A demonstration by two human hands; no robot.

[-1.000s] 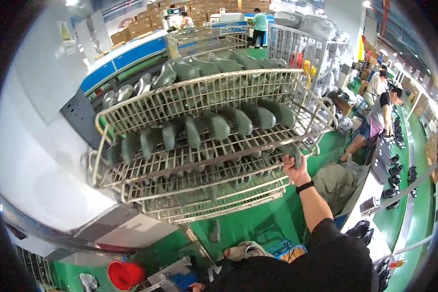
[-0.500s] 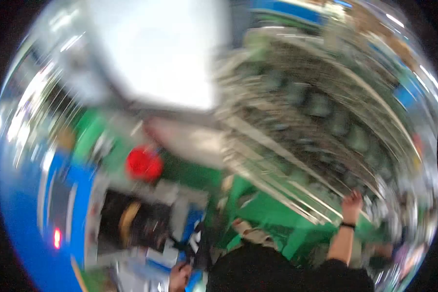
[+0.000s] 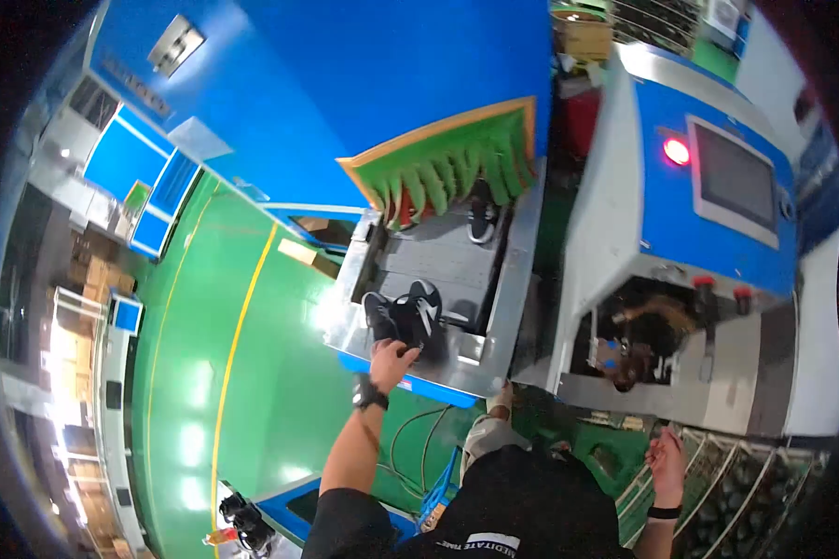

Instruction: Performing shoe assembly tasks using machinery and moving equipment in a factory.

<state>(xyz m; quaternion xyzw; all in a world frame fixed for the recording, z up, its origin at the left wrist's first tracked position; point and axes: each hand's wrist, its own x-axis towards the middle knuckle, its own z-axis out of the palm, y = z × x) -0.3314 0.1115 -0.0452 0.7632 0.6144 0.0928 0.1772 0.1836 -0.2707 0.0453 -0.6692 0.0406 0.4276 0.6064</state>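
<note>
My left hand [image 3: 393, 361] is closed at the heel end of a pair of black sneakers [image 3: 419, 312] with white stripes and pale soles. The sneakers rest at the near end of a grey conveyor belt [image 3: 433, 252], toes pointing away from me. Farther along the belt, another dark sneaker [image 3: 480, 214] sits partly under the green strip curtain [image 3: 447, 168] of a big blue machine. My right hand [image 3: 665, 458] hangs at the right, near a metal rack, fingers loosely curled and apart with nothing visible in them.
On the right stands a blue and white machine [image 3: 615, 196] with a screen, a lit red lamp [image 3: 676, 151] and an opening low in front. A metal rack [image 3: 718, 475] holds dark items at lower right. Black cables [image 3: 405, 438] lie on the green floor beneath the conveyor.
The view has swung from the rack to the blue machine and its conveyor. My left hand, low in the picture before, is now up at the belt with the sneakers. The earlier frame is blurred.
</note>
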